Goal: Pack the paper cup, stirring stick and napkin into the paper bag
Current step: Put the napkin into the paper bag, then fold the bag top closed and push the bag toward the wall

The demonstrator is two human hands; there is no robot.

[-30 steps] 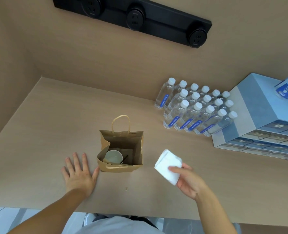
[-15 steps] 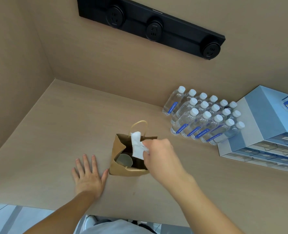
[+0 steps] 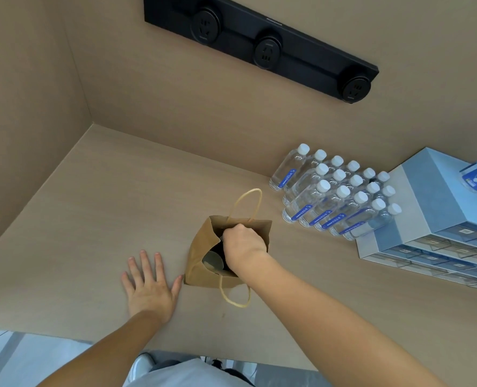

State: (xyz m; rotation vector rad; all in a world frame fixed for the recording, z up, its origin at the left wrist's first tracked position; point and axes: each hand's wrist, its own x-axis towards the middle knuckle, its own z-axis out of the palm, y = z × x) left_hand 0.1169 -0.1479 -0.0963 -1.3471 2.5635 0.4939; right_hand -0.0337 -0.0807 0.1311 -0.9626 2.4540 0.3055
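Note:
The brown paper bag (image 3: 201,255) stands open on the wooden counter, one handle up at the back and one lying over its near side. The white paper cup (image 3: 213,261) shows inside it at the left. My right hand (image 3: 244,245) is pushed down into the bag's mouth with the fingers curled; the napkin it carried in is hidden beneath it. The stirring stick is also out of sight. Just left of the bag, my left hand (image 3: 148,286) lies flat on the counter with fingers spread, its thumb touching the bag's near left corner.
Several water bottles (image 3: 335,196) stand in rows to the right of the bag. A light blue drawer box (image 3: 433,208) sits further right. A black socket strip (image 3: 262,46) is on the back wall. The counter's front edge runs close below my left hand.
My right hand carried the white napkin from the right over to the bag and down into it, so the napkin no longer shows. The left hand stayed flat beside the bag.

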